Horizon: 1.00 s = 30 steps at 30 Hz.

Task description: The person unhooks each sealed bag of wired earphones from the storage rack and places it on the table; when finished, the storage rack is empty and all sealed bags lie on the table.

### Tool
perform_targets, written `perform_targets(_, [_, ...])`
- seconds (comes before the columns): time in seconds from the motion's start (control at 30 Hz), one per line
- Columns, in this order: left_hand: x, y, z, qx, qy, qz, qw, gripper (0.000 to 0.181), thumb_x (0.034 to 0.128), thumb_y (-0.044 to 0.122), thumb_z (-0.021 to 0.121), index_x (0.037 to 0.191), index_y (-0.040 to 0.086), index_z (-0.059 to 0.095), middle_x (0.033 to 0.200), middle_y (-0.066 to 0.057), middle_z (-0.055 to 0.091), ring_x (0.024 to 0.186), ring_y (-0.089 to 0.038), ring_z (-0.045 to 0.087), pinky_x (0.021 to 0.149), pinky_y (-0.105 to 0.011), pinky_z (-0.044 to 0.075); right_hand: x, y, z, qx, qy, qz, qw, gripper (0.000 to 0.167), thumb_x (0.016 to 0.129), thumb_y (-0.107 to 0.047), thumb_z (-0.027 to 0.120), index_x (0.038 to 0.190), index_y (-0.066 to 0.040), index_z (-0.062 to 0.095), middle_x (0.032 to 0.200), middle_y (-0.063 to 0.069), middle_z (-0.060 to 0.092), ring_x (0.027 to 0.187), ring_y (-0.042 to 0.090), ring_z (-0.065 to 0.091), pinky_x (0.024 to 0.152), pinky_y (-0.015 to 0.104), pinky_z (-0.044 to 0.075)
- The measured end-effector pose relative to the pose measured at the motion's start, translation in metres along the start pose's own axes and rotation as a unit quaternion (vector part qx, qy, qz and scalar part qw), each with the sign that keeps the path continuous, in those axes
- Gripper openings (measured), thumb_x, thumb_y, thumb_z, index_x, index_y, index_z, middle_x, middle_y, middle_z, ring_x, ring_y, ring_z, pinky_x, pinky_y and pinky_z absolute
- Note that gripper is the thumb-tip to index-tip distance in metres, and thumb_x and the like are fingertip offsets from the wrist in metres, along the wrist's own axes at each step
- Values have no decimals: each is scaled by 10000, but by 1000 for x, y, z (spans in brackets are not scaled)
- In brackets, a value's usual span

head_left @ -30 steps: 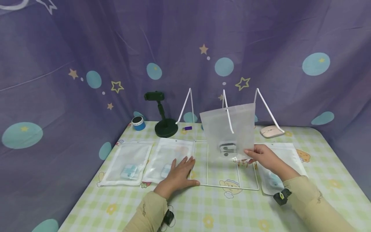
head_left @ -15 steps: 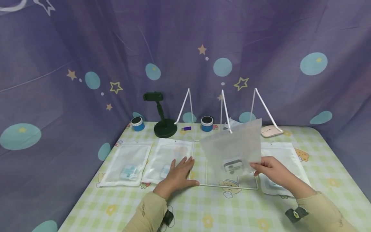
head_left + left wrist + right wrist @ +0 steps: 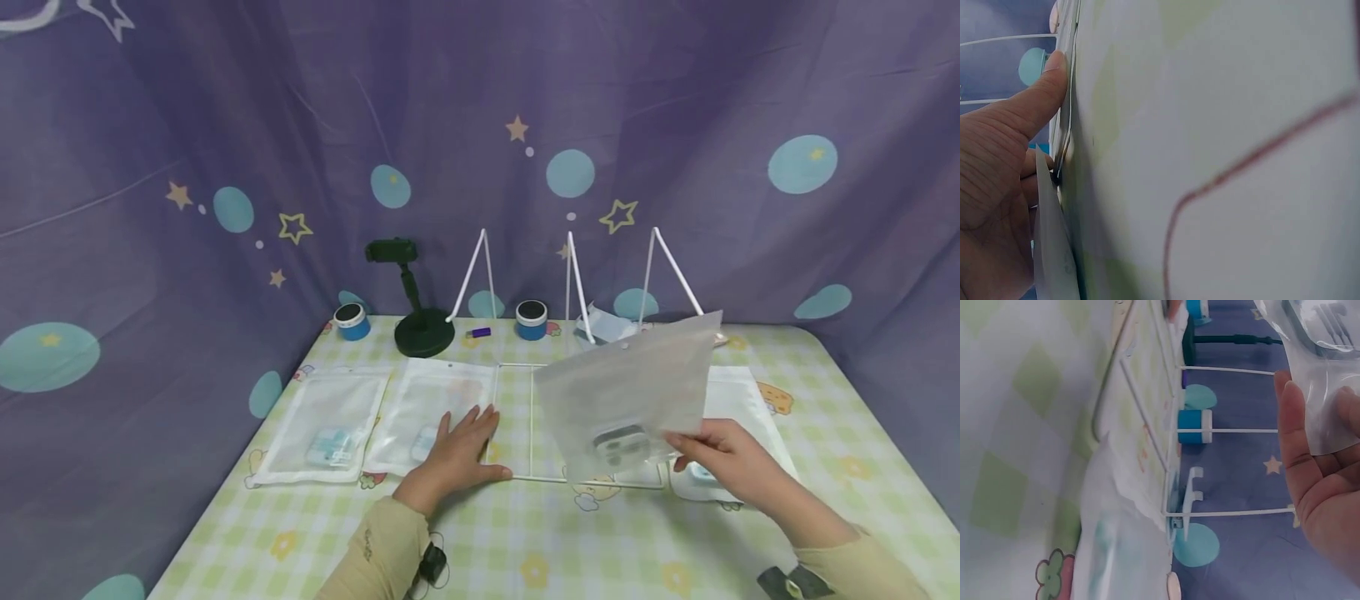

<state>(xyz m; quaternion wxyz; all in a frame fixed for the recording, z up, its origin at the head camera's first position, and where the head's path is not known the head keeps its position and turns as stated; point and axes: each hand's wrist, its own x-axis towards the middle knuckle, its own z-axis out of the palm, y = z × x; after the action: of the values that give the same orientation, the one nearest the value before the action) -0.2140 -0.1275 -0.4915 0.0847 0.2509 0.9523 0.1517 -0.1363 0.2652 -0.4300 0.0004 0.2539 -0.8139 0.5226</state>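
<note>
My right hand (image 3: 731, 458) pinches the lower right edge of a frosted zip bag (image 3: 622, 387) in the head view. The bag hangs tilted over a white wire display rack (image 3: 531, 421), apart from its hooks, and a clear case with earphones (image 3: 622, 447) shows inside. In the right wrist view thumb and fingers grip the bag's corner (image 3: 1325, 425). My left hand (image 3: 453, 454) lies with fingers spread on the rack's left base wire, partly over another bag (image 3: 431, 400). In the left wrist view its thumb (image 3: 1050, 81) rests along the base.
More frosted bags lie on the checked tablecloth: one at the far left (image 3: 330, 417), one at the right (image 3: 738, 400), partly hidden. Behind stand a black phone stand (image 3: 423, 333), two blue jars (image 3: 352, 322), a purple USB stick (image 3: 480, 332) and a pale blue item (image 3: 603, 323). A mouse is mostly hidden.
My right hand has drawn the bag off the rack's middle hook, down, right and toward me. The jar and pale blue item behind came into view. My left hand has stayed put.
</note>
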Motion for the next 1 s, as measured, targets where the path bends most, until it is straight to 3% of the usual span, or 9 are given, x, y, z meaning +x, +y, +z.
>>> perform_targets(0.17, [0, -1, 1, 49, -14, -47, 10000, 958, 802, 610, 693, 1523, 90, 336, 1592, -56, 261, 1471, -278, 187, 1138, -613, 29, -11, -4, -7, 232, 259, -278, 9990, 343, 959, 95, 504, 1186, -72, 700, 1070, -141, 684, 748, 148, 687, 681, 266, 557])
perform_targets(0.27, [-1, -1, 0, 60, -18, -72, 10000, 964, 799, 616, 692, 1524, 92, 334, 1593, -53, 260, 1472, -274, 185, 1140, -610, 28, -20, -6, -15, 9, 492, -207, 9986, 364, 958, 100, 501, 1196, -91, 700, 1054, -148, 680, 757, 137, 687, 714, 210, 538])
perform_targets(0.4, [-1, 0, 0, 15, -28, -93, 10000, 965, 799, 613, 694, 1525, 91, 331, 1595, -52, 256, 1473, -271, 182, 1142, -606, 23, -34, -5, -31, -268, 844, -144, 9960, 354, 962, 112, 483, 1207, -47, 684, 1079, -153, 674, 776, 113, 685, 745, 150, 505])
perform_targets(0.47, [-2, 1, -1, -21, -32, -90, 10000, 962, 801, 608, 696, 1524, 89, 331, 1595, -53, 256, 1473, -273, 181, 1142, -604, 19, -42, -3, -41, -28, 999, -181, 9948, 350, 962, 136, 458, 1218, 4, 658, 1102, -130, 670, 806, 113, 682, 748, 164, 511])
perform_targets(0.6, [-3, 3, -3, -38, -24, -65, 10000, 956, 804, 601, 697, 1524, 89, 332, 1593, -54, 258, 1472, -276, 182, 1142, -604, 16, -59, 3, -63, -200, 1495, -36, 9886, 345, 974, 129, 439, 1252, 35, 620, 1124, -145, 647, 807, 88, 676, 740, 156, 507])
perform_targets(0.7, [-4, 2, -3, 5, 10, -39, 10000, 955, 802, 605, 697, 1521, 88, 339, 1590, -54, 265, 1469, -280, 194, 1139, -611, 28, -73, 12, -80, -571, 1993, 167, 9781, 359, 991, 88, 445, 1288, -21, 615, 1160, -203, 617, 813, 27, 663, 723, 114, 488])
perform_targets(0.83, [-5, 2, -4, -17, 24, -29, 10000, 956, 802, 606, 696, 1521, 86, 340, 1590, -55, 266, 1467, -285, 199, 1136, -616, 33, -88, 36, -105, -317, 2398, 167, 9702, 422, 1008, 63, 424, 1291, -181, 619, 1190, -260, 583, 925, -93, 607, 687, 95, 482])
perform_targets(0.9, [-5, 3, -4, -37, 13, -39, 10000, 958, 802, 609, 694, 1521, 85, 338, 1591, -56, 265, 1467, -285, 197, 1137, -615, 31, -104, 84, -128, -557, 2549, 341, 9648, 428, 1016, 29, 437, 1338, -216, 576, 1203, -281, 548, 983, -143, 562, 661, 122, 506])
perform_targets(1.0, [-6, 3, -5, -23, -3, -58, 10000, 961, 801, 612, 693, 1521, 84, 337, 1591, -57, 265, 1468, -285, 197, 1137, -614, 34, -116, 110, -146, -151, 2600, 286, 9651, 447, 1000, 61, 449, 1350, -197, 559, 1158, -249, 577, 952, -125, 577, 598, 172, 537])
